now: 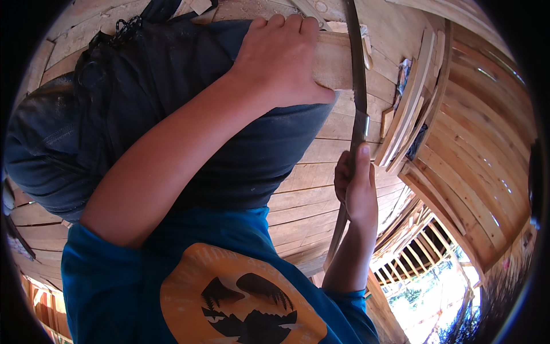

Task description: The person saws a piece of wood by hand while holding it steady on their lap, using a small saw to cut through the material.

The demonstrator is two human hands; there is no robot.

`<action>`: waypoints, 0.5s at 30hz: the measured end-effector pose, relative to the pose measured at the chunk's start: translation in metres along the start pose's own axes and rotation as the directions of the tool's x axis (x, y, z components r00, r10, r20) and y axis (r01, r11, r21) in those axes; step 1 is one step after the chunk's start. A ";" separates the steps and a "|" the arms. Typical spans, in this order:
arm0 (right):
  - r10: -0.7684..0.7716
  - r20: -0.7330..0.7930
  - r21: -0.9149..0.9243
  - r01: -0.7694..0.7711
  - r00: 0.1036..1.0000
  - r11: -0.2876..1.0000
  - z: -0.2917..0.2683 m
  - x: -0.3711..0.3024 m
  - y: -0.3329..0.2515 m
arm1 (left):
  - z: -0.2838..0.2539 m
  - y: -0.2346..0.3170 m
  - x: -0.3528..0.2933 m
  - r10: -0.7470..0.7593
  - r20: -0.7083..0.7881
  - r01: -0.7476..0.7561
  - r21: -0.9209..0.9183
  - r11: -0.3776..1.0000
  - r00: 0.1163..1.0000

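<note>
L hand [281, 57] clamped over wood piece [335, 66], pinning it on knee in dark trousers [114, 114] | R hand [355, 186] wrapped round saw handle, thumb along it | saw [358, 86] long axis near-vertical in pic, blade pointing up-frame away from person, crossing wood piece's R end | plank floor [321, 195] below
</note>
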State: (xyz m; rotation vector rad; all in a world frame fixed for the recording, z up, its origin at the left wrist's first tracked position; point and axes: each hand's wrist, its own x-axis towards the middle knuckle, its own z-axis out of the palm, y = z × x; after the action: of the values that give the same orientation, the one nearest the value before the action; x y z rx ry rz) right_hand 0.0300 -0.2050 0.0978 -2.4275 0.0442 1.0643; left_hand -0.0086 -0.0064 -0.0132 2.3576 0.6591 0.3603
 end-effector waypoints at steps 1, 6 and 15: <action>-0.023 -0.013 0.011 0.023 1.000 1.000 0.008 0.011 -0.007 | -0.002 -0.004 0.001 -0.012 -0.017 0.013 0.018 1.000 1.000; 0.035 0.020 0.053 -0.036 0.999 0.998 -0.007 -0.017 0.012 | 0.000 -0.004 0.007 -0.060 0.048 0.060 -0.005 0.998 0.997; -0.065 0.013 -0.006 0.065 0.998 0.998 0.010 0.013 -0.017 | -0.011 0.000 0.005 -0.043 0.072 0.045 -0.025 0.999 0.996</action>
State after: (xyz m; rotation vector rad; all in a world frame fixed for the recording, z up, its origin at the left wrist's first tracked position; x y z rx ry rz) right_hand 0.0355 -0.1832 0.0902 -2.4107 -0.0427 1.0524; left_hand -0.0092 0.0018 -0.0049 2.3152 0.6676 0.2624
